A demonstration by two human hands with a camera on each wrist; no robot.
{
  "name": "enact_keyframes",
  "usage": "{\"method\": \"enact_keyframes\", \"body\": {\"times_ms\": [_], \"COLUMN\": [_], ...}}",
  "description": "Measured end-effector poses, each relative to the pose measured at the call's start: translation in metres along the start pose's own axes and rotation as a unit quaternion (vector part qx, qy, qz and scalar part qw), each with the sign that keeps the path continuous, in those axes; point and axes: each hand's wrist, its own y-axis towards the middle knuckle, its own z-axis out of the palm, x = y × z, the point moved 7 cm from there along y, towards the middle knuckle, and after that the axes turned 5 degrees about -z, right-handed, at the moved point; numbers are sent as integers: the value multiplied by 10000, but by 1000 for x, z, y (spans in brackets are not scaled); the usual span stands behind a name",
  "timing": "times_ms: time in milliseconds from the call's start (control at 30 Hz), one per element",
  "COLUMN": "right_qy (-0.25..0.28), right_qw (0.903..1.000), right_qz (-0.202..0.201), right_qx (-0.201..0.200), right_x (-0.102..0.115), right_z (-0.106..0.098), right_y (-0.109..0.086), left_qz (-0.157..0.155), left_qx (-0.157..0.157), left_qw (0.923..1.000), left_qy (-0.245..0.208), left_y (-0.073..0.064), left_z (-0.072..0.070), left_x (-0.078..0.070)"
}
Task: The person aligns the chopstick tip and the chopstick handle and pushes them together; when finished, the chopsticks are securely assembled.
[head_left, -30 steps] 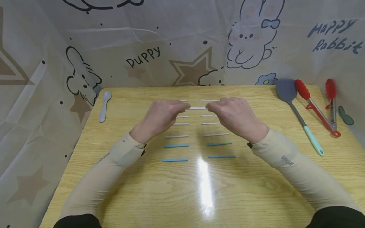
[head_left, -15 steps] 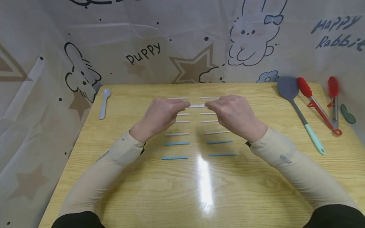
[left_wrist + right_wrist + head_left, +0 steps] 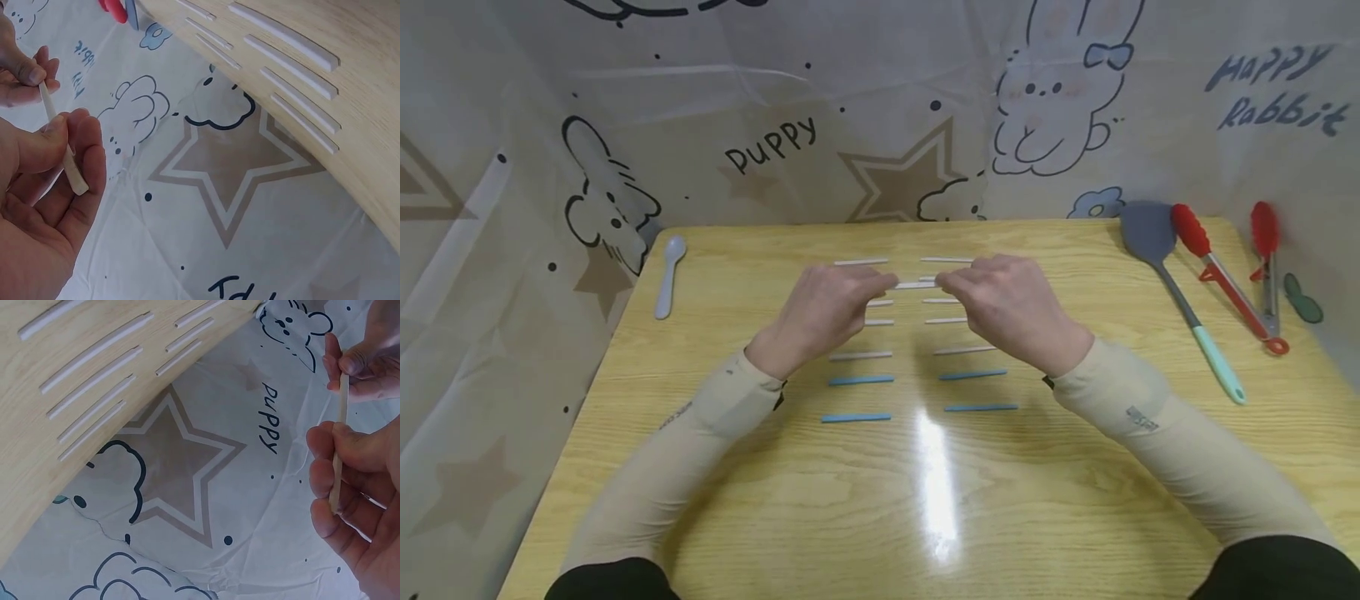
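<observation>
My left hand (image 3: 825, 312) and my right hand (image 3: 1017, 312) hold a thin white stick (image 3: 915, 286) level between them above the table. Each pinches its own end of it with the thumb against the fingers. In the left wrist view the stick's flat, squarish end (image 3: 75, 179) pokes out under the left thumb. The right wrist view has the other end (image 3: 335, 499) lying along the right fingers. Two columns of similar sticks lie below, including a white stick (image 3: 861, 356) on the left and a blue stick (image 3: 973, 375) on the right. Some are partly hidden by the hands.
A pale spoon (image 3: 670, 277) lies at the table's (image 3: 760, 508) far left. On the right are a grey spatula (image 3: 1180, 296) with a mint handle, red-tipped tongs (image 3: 1232, 287) and smaller red tongs (image 3: 1267, 258). Printed cloth (image 3: 700, 125) hangs behind and at the sides.
Both hands still grip the white stick. It has come slightly nearer, so another white stick in the right column now shows behind it. The head view has shifted a little.
</observation>
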Motion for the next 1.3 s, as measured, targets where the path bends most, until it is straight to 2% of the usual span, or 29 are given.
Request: {"method": "enact_keyframes", "body": {"times_ms": [233,533,700,1067,1200,1300], "right_qy": [25,63,-7,-148,-86,-43], "right_qw": [10000,9993,9989,9983,9985,9989], "right_qz": [15,81,-8,-182,-139,-48], "right_qx": [18,351,476,533,515,455], "right_x": [0,1,6,9,9,6], "right_z": [3,4,4,4,4,4], "right_y": [-1,3,7,15,18,19], "left_qz": [-27,-372,-325,-224,-178,-272], "left_qx": [168,830,738,474,417,477], "left_qw": [9998,9956,9966,9978,9972,9961], "left_qy": [67,216,162,408,593,685], "left_y": [0,1,4,7,8,7], "left_z": [1,-1,-2,-4,-5,-6], "left_x": [1,1,-6,-15,-15,-12]}}
